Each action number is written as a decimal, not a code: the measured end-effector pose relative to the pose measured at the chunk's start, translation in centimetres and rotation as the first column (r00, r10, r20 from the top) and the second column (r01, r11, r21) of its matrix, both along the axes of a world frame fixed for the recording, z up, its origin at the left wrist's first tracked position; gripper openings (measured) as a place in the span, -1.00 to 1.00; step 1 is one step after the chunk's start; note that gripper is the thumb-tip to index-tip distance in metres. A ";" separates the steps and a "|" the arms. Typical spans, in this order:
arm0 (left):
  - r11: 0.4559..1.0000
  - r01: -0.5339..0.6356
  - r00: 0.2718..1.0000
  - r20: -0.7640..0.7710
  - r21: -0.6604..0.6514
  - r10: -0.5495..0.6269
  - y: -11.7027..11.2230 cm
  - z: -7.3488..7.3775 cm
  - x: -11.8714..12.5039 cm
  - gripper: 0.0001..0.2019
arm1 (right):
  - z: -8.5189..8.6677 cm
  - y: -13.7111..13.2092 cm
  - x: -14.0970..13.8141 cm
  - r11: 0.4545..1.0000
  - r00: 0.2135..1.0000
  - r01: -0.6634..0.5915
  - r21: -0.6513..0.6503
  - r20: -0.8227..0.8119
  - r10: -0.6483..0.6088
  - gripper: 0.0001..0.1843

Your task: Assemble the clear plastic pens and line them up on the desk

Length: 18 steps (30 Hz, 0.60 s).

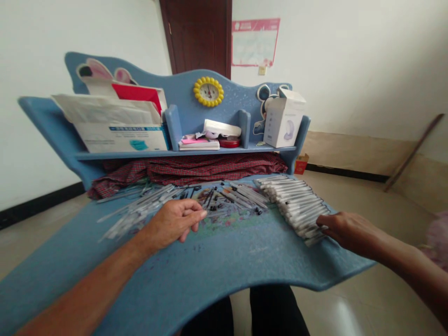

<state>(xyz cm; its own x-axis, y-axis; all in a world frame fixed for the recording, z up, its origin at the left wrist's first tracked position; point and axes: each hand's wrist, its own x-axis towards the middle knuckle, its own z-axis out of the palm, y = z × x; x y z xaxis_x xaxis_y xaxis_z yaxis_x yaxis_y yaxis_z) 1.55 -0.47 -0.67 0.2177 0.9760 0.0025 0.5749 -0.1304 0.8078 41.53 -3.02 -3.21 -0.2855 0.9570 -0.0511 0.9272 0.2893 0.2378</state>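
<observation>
My left hand (pixel 177 221) hovers over the table in front of loose pen parts, its fingers curled and thumb pressed to the index finger. Whatever it may hold does not show. On the right, my right hand (pixel 345 229) reaches the near right side of a stacked row of white pens (pixel 297 200), fingers pinched at the pen ends. I cannot make out what lies between its fingertips. Clear pen barrels (pixel 150 200) lie in a loose heap to the left. Thin refills (pixel 248 195) and small black caps (pixel 258 211) are scattered in the middle.
A blue table (pixel 224 261) with a curved front edge carries a raised shelf (pixel 210 153). Checked cloth (pixel 203 169) is bunched beneath it. On the shelf stand a mask box (pixel 122 137), a white box (pixel 284 120) and a red round tin (pixel 229 142).
</observation>
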 end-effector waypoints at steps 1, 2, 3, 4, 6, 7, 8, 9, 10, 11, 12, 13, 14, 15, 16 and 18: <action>1.000 -0.002 1.000 -0.003 -0.001 0.002 0.0 0.0 0.0 -0.74 | -0.1 -0.1 0.2 1.000 1.000 -0.004 0.003 -0.012 0.004 -0.78; 1.000 -0.002 1.000 -0.004 -0.002 0.002 0.0 0.0 0.0 -0.75 | -0.2 -0.1 0.4 1.000 1.000 -0.010 0.007 -0.026 0.010 -0.78; 1.000 -0.002 1.000 -0.005 -0.002 0.002 0.0 0.0 0.0 -0.75 | -0.3 -0.2 0.5 1.000 0.999 -0.014 0.013 -0.040 0.015 -0.78; 1.000 -0.002 1.000 -0.006 -0.002 0.002 -0.1 0.0 0.1 -0.74 | -0.3 -0.3 0.6 1.000 0.999 -0.017 0.017 -0.050 0.017 -0.78; 1.000 -0.006 1.000 -0.014 -0.001 0.006 -0.1 0.1 0.1 -0.74 | -0.5 -0.5 0.9 1.000 0.997 -0.020 0.024 -0.068 0.021 -0.77; 1.000 -0.008 1.000 -0.020 -0.002 0.008 -0.1 0.1 0.1 -0.74 | -0.6 -0.6 0.9 0.999 0.997 -0.023 0.026 -0.077 0.025 -0.77; 1.000 -0.007 1.000 -0.026 -0.004 0.007 0.0 0.0 0.1 -0.74 | -0.7 -0.7 1.0 0.999 0.996 -0.024 0.029 -0.087 0.027 -0.77; 1.000 -0.003 1.000 -0.030 -0.006 0.003 0.0 -0.1 0.1 -0.74 | -0.8 -0.8 1.1 0.999 0.995 -0.028 0.032 -0.098 0.031 -0.77; 1.000 0.003 1.000 -0.031 -0.009 -0.003 0.0 -0.1 0.1 -0.74 | -1.0 -0.8 1.1 0.999 0.994 -0.032 0.037 -0.108 0.036 -0.77; 1.000 0.010 1.000 -0.030 -0.011 -0.010 0.1 -0.2 0.1 -0.74 | -1.1 -0.9 1.2 0.998 0.993 -0.036 0.042 -0.115 0.040 -0.78; 1.000 0.015 1.000 -0.027 -0.013 -0.015 0.1 -0.3 0.1 -0.75 | -1.2 -1.0 1.3 0.998 0.992 -0.040 0.047 -0.118 0.045 -0.77; 1.000 0.019 1.000 -0.024 -0.013 -0.019 0.2 -0.4 0.1 -0.75 | -1.3 -1.1 1.3 0.997 0.992 -0.046 0.055 -0.118 0.053 -0.77; 1.000 0.019 1.000 -0.023 -0.012 -0.020 0.2 -0.4 0.0 -0.75 | -1.3 -1.3 1.3 0.996 0.991 -0.056 0.064 -0.118 0.063 -0.77; 1.000 0.019 1.000 -0.022 -0.010 -0.019 0.2 -0.4 0.0 -0.75 | -1.4 -1.4 1.4 0.995 0.990 -0.066 0.076 -0.121 0.075 -0.77; 1.000 0.015 1.000 -0.022 -0.004 -0.015 0.2 -0.3 -0.1 -0.75 | -1.4 -1.5 1.4 0.993 0.988 -0.076 0.093 -0.130 0.087 -0.77; 1.000 -0.004 1.000 -0.027 0.024 0.005 0.2 0.2 -0.4 -0.76 | -1.5 -1.8 1.2 0.986 0.978 -0.102 0.129 -0.167 0.123 -0.77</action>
<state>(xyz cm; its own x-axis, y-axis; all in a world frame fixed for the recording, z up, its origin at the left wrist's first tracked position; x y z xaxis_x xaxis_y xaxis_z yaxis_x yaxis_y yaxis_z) 1.11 -0.24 -0.50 0.2138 0.9767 0.0201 0.5971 -0.1469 0.7886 42.71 -4.82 -4.71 -0.3859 0.9145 0.1212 0.9206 0.3732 0.1153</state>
